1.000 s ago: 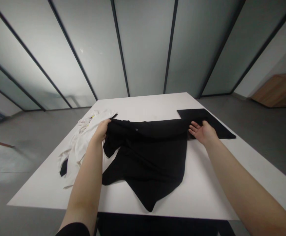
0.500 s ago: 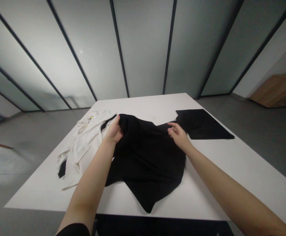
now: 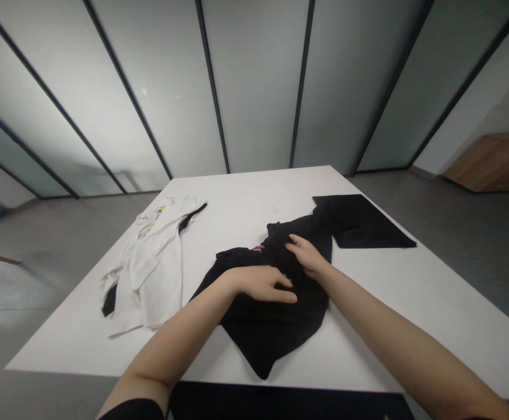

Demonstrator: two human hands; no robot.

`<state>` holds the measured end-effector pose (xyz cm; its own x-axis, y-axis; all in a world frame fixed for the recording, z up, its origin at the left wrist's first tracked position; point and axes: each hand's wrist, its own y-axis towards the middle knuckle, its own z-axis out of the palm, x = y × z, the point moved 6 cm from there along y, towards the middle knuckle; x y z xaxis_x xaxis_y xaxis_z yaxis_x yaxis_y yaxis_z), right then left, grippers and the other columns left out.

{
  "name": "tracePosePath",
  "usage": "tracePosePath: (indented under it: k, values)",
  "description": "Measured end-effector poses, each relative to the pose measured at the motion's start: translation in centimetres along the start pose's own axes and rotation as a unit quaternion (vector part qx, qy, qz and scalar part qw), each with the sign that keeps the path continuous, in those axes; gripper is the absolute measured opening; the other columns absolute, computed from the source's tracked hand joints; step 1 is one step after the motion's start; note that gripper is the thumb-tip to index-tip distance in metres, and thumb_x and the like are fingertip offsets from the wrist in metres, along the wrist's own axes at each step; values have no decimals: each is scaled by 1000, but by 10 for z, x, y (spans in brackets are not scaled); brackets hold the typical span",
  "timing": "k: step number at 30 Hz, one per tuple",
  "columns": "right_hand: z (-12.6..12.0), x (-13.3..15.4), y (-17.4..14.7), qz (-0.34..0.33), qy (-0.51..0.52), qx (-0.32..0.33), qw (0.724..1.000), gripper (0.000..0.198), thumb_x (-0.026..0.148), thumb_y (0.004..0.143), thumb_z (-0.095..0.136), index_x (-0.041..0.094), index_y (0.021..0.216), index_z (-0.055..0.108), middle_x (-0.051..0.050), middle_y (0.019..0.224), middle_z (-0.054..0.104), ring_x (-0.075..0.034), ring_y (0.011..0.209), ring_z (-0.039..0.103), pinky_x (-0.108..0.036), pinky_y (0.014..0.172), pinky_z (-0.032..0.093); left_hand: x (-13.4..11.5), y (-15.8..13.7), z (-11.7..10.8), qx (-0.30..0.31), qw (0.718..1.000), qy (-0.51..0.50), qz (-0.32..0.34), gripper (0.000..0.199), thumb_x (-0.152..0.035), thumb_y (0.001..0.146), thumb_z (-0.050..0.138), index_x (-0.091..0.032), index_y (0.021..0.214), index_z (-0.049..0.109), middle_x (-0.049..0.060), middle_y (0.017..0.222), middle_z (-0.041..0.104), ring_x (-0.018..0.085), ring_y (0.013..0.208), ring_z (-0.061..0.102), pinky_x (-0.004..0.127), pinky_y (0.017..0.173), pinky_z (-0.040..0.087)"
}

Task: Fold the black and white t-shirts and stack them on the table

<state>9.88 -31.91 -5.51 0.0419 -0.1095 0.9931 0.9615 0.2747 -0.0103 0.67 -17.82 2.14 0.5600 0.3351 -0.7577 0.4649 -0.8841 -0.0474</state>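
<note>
A crumpled black shirt point(image 3: 276, 332) lies across the front middle of the table, one pointed corner hanging toward the near edge. A small pink mark point(image 3: 258, 248) shows at its bunched upper edge. My left hand point(image 3: 265, 284) rests over the middle of the cloth, palm down, thumb and fingers apart and holding nothing. Just beyond it to the right, my right hand point(image 3: 309, 256) has its fingertips closed on a raised fold of the shirt. The shirt's upper right part meets a flat, folded black garment point(image 3: 363, 224).
A rumpled white garment point(image 3: 158, 274) with dark trim lies on the left of the white table point(image 3: 411, 309). Frosted glass panels point(image 3: 254, 87) stand behind the table. A brown wooden piece point(image 3: 490, 160) is on the floor at the far right.
My left hand has let go of the shirt's upper left part and moved right and nearer. That part has dropped, baring the pink mark. My right hand has moved slightly nearer, closing on the cloth.
</note>
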Motion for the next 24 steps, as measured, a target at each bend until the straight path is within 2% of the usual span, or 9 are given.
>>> tracePosePath:
  k: [5, 7, 9, 12, 15, 17, 20, 22, 24]
  values:
    - [-66, -3, 16, -43, 107, -244, 963, 32, 47, 77, 76, 32, 103, 63, 0, 91, 78, -27, 89, 77, -49, 88, 67, -5, -20, -51, -159, 987, -27, -14, 35, -51, 104, 60, -27, 121, 79, 7, 124, 80, 25, 113, 73, 37, 100, 55]
    - [-84, -2, 15, -47, 115, -320, 939, 39, 57, 80, 73, 32, 108, 64, -1, 93, 77, -28, 94, 77, -51, 89, 68, 12, -28, -71, -233, 968, -80, -35, 37, -50, 105, 56, -24, 119, 78, 9, 120, 80, 24, 108, 75, 36, 95, 58]
    - [-84, 1, 11, -31, 107, -327, 938, 49, 71, 86, 65, 31, 112, 67, -5, 96, 79, -31, 100, 77, -52, 91, 68, 39, -36, -85, -318, 936, -130, -73, 39, -50, 106, 52, -21, 116, 76, 11, 112, 80, 22, 95, 75, 33, 81, 60]
    - [-48, 7, 3, 23, 73, -184, 980, 70, 87, 91, 46, 27, 112, 75, -13, 99, 80, -36, 109, 76, -55, 92, 67, 79, -44, -91, -426, 885, -134, -132, 35, -40, 105, 51, -21, 126, 70, 12, 112, 78, 19, 85, 73, 31, 72, 59]
    - [8, 18, -12, 47, 5, 35, 998, 59, 73, 82, 75, 26, 117, 80, -11, 110, 82, -37, 115, 75, -53, 99, 63, 98, -40, -81, -433, 889, -58, -138, 47, -24, 99, 52, -23, 145, 61, 14, 130, 73, 20, 93, 73, 38, 86, 62]
    - [44, 27, -26, 28, -53, 211, 976, 56, 51, 73, 89, 26, 123, 81, -8, 121, 81, -36, 120, 73, -51, 108, 57, 96, -31, -71, -391, 915, 3, -102, 64, -17, 94, 55, -26, 157, 53, 15, 150, 64, 23, 112, 72, 44, 101, 59]
    - [75, 28, -47, 41, -106, 432, 895, 47, 40, 74, 86, 21, 116, 84, -9, 119, 81, -32, 115, 74, -46, 108, 54, 82, -18, -52, -266, 957, 110, -27, 76, -9, 87, 61, -32, 159, 54, 11, 171, 44, 30, 150, 50, 52, 122, 44]
    - [78, 23, -54, 67, -114, 500, 856, 42, 43, 76, 84, 17, 109, 83, -9, 109, 82, -28, 105, 75, -43, 103, 55, 75, -12, -39, -164, 971, 174, 5, 75, -1, 80, 62, -32, 148, 66, 9, 173, 42, 32, 160, 37, 56, 128, 34]
    - [73, 21, -54, 71, -115, 514, 847, 43, 50, 75, 85, 16, 102, 80, -7, 100, 79, -25, 95, 72, -40, 96, 55, 74, -11, -35, -105, 975, 193, 17, 67, 2, 74, 62, -26, 133, 75, 11, 165, 53, 34, 158, 41, 57, 127, 34]
